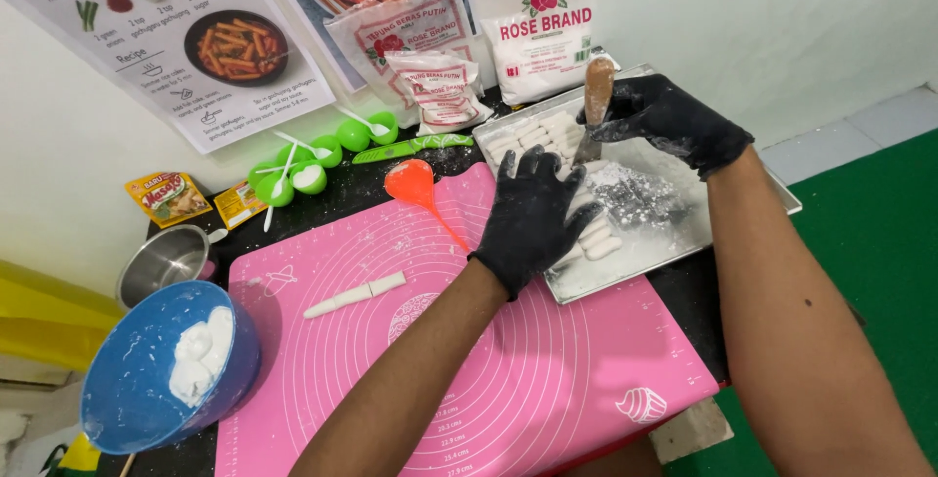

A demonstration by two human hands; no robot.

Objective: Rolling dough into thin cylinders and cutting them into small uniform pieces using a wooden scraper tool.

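Beside pink mat, blue bowl; flour bags behind metal tray

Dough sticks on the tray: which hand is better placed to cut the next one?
Right, probably. The right hand holds the wooden-handled knife blade-down over the metal tray, while the left hand lies flat on the dough sticks, steadying them.

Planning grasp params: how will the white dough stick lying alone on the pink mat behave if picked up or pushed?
The dough stick looks soft, so it would probably sag or bend if lifted at one end. Being round and long, it may roll sideways when pushed on the pink mat. Flour dusting suggests it is slightly tacky, and pinching could dent it.
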